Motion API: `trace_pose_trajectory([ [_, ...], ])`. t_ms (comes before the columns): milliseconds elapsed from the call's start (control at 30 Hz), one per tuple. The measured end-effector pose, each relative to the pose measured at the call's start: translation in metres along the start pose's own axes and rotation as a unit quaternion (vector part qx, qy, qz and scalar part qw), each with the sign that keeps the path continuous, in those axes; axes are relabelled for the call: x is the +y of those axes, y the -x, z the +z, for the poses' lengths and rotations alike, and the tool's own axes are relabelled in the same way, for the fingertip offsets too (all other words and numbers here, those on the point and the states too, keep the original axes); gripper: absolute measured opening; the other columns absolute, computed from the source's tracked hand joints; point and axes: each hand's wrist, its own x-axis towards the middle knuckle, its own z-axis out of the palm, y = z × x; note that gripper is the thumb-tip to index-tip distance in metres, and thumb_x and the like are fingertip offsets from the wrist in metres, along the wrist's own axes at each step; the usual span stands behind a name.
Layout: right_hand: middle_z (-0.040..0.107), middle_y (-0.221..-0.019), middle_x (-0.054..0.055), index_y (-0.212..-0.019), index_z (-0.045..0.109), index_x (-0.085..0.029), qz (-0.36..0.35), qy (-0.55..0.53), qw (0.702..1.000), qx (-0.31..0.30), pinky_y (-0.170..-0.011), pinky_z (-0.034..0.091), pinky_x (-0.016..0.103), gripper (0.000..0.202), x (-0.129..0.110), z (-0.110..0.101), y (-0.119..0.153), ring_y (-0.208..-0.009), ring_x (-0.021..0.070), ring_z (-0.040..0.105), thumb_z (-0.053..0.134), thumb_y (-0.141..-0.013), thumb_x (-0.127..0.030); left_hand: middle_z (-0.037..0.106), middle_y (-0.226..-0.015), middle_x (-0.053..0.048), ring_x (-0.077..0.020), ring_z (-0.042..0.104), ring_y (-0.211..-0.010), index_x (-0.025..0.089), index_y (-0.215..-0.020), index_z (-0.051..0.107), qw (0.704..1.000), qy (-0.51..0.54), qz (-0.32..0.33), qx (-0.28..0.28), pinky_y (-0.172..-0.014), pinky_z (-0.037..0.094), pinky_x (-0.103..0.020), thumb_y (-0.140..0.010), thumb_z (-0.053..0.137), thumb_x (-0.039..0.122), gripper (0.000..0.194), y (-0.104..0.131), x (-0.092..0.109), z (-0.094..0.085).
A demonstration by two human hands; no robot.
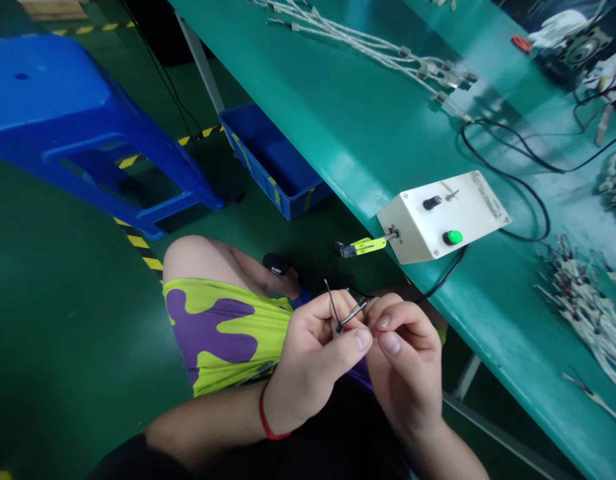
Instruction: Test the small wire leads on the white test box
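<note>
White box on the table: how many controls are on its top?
3: a black knob, a small metal switch beside it, and a green button lower in view. None seems hidden.

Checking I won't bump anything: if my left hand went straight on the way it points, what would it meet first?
Probably your right hand, close ahead of your left hand; whether they touch is unclear.

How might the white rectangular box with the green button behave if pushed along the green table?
The box would probably slide rather than roll, given its flat sides. The looped black cable beside it might drag along; whether it attaches is hidden. The yellow-green, black-tipped piece jutting past the table edge could catch or get knocked.
</note>
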Motion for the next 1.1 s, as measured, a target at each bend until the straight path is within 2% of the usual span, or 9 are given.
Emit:
trace_pose_trajectory([
  [133, 0.063, -0.087, 0.002, -0.091, 0.076, -0.025, 0.009, -0.029, 1.0, -0.003, -0.08, 0.05, 0.033, 0.005, -0.001, 0.002, -0.002, -0.086, 0.0177, 0.058, 0.074, -0.092, -0.021, 0.054, -0.086, 0.002, -0.0049, 0.044, -0.061, 0.017, -0.083, 0.061, 1.0, -0.007, -0.012, -0.004, -0.055, 0.032, -0.025, -0.098, 0.077, 0.023, 0.022, 0.001, 0.0, -0.002],
  [400, 0.058, -0.081, 0.002, -0.084, 0.074, -0.023, 0.085, -0.122, 0.989, -0.008, -0.078, 0.048, 0.033, 0.004, -0.004, 0.007, -0.007, -0.083, 0.0177, 0.054, 0.073, -0.086, -0.027, 0.051, -0.082, 0.001, -0.0098, 0.044, -0.07, 0.017, -0.08, 0.058, 0.998, -0.058, 0.007, -0.01, -0.059, 0.034, -0.026, -0.097, 0.078, 0.025, 0.027, -0.002, -0.005, -0.006],
  [600, 0.055, -0.08, 0.001, -0.084, 0.069, -0.023, 0.093, -0.123, 0.988, 0.003, -0.075, 0.046, 0.033, 0.012, -0.002, 0.011, -0.013, -0.078, 0.0171, 0.052, 0.068, -0.093, -0.03, 0.051, -0.082, 0.0, -0.0116, 0.045, -0.072, 0.018, -0.08, 0.057, 0.997, -0.076, 0.013, 0.001, -0.061, 0.036, -0.026, -0.097, 0.076, 0.025, 0.027, -0.006, -0.001, -0.006],
  [667, 0.055, -0.082, 0.002, -0.088, 0.07, -0.023, 0.079, -0.106, 0.991, 0.003, -0.072, 0.045, 0.032, 0.012, -0.002, 0.011, -0.012, -0.077, 0.0167, 0.052, 0.067, -0.095, -0.031, 0.05, -0.082, 0.0, -0.0121, 0.046, -0.072, 0.018, -0.079, 0.055, 0.991, -0.123, 0.054, 0.022, -0.061, 0.037, -0.026, -0.098, 0.073, 0.022, 0.027, -0.006, 0.002, -0.006],
  [733, 0.057, -0.087, 0.003, -0.094, 0.072, -0.023, 0.057, -0.079, 0.995, -0.004, -0.071, 0.046, 0.031, 0.011, -0.002, 0.011, -0.011, -0.08, 0.017, 0.054, 0.068, -0.096, -0.033, 0.051, -0.083, 0.0, -0.0126, 0.049, -0.073, 0.019, -0.08, 0.054, 0.968, -0.21, 0.134, 0.039, -0.062, 0.039, -0.026, -0.096, 0.073, 0.016, 0.024, -0.006, 0.005, -0.006],
  [867, 0.06, -0.092, 0.004, -0.1, 0.077, -0.024, 0.052, -0.017, 0.998, -0.014, -0.072, 0.049, 0.029, 0.007, -0.002, 0.009, -0.008, -0.084, 0.0169, 0.058, 0.075, -0.093, -0.026, 0.057, -0.088, -0.001, -0.0113, 0.052, -0.07, 0.02, -0.09, 0.06, 0.887, -0.357, 0.289, 0.05, -0.06, 0.043, -0.025, -0.083, 0.076, 0.002, 0.025, -0.006, 0.009, -0.011],
  [1000, 0.061, -0.088, 0.003, -0.094, 0.076, -0.024, 0.064, 0.012, 0.998, -0.015, -0.073, 0.05, 0.028, 0.004, -0.003, 0.012, -0.01, -0.083, 0.0164, 0.06, 0.078, -0.091, -0.022, 0.061, -0.088, -0.001, -0.0116, 0.059, -0.069, 0.018, -0.096, 0.064, 0.826, -0.413, 0.376, 0.076, -0.056, 0.047, -0.023, -0.077, 0.075, -0.004, 0.031, -0.008, 0.01, -0.014],
  [1100, 0.061, -0.085, 0.002, -0.092, 0.075, -0.025, 0.053, 0.013, 0.998, -0.017, -0.072, 0.05, 0.029, 0.004, -0.003, 0.015, -0.011, -0.082, 0.0162, 0.06, 0.078, -0.092, -0.021, 0.064, -0.085, -0.001, -0.012, 0.063, -0.07, 0.016, -0.095, 0.066, 0.793, -0.442, 0.411, 0.086, -0.058, 0.051, -0.023, -0.075, 0.075, -0.006, 0.031, -0.009, 0.011, -0.015],
])
